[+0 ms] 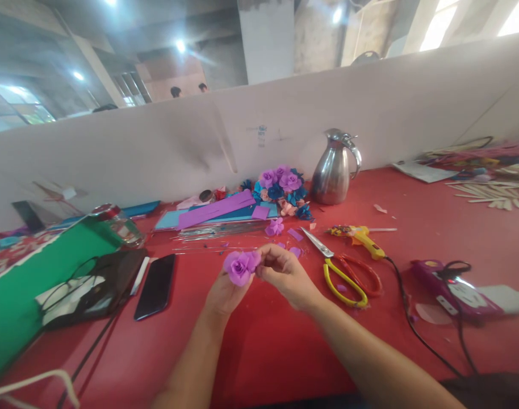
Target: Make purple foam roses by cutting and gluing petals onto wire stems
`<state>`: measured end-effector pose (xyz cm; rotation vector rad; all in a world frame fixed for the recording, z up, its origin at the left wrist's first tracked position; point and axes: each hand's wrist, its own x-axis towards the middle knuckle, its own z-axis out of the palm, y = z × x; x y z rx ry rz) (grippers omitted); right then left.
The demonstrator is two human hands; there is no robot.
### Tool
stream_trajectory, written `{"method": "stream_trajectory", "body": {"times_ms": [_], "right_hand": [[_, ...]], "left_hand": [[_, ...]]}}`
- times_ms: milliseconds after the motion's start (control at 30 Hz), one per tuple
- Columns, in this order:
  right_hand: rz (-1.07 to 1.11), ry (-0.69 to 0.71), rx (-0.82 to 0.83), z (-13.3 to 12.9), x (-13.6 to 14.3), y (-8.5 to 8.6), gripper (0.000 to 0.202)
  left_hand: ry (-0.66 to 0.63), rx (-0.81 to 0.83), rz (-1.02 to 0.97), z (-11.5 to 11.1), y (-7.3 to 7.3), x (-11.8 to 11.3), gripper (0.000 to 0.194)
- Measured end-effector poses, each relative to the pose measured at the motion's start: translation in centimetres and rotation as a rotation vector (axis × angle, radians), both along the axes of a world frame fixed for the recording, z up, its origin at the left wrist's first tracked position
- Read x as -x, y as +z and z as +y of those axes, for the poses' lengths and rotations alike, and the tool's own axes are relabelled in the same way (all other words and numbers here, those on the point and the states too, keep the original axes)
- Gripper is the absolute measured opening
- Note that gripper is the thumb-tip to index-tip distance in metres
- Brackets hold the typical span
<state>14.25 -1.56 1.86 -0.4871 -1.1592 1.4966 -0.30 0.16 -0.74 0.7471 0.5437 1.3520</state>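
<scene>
A purple paper flower (pixel 239 267) with a tightly curled centre is held up above the red table. My left hand (pixel 226 292) grips it from below, its fingers mostly hidden behind the petals. At the flower's right side, my right hand (pixel 287 274) pinches a petal edge between thumb and fingers. Just beyond the hands lie a loose purple paper flower (pixel 275 227) and small purple scraps (pixel 294 234). Scissors (pixel 344 275) with one yellow and one red handle rest open to the right of my right hand. Past them is a yellow glue gun (pixel 365 241) with a glue stick.
Purple paper strips (pixel 217 209) and thin wires (pixel 221 230) lie behind the hands, beside a heap of finished flowers (pixel 285 187). A steel jug (pixel 334 170) stands at the back. Left are a phone (pixel 156 287) and a jar (pixel 122 226); right, a purple power strip (pixel 455 292) with cables.
</scene>
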Motion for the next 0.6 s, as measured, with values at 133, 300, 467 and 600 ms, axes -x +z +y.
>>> {"method": "stream_trajectory", "body": {"times_ms": [133, 300, 467, 600], "right_hand": [[0.008, 0.037, 0.024, -0.2, 0.2, 0.0, 0.01], [0.005, 0.056, 0.036, -0.4, 0.0, 0.2, 0.007], [0.011, -0.004, 0.084, -0.1, -0.1, 0.1, 0.014], [0.002, -0.046, 0.1, 0.0, 0.0, -0.1, 0.018]], "left_hand": [[0.03, 0.103, -0.008, -0.1, -0.4, 0.4, 0.024], [-0.011, 0.032, 0.022, -0.3, 0.4, -0.1, 0.025], [-0.001, 0.21, 0.044, -0.3, 0.8, -0.6, 0.02], [-0.001, 0.26, -0.007, -0.1, 0.5, -0.6, 0.02]]}}
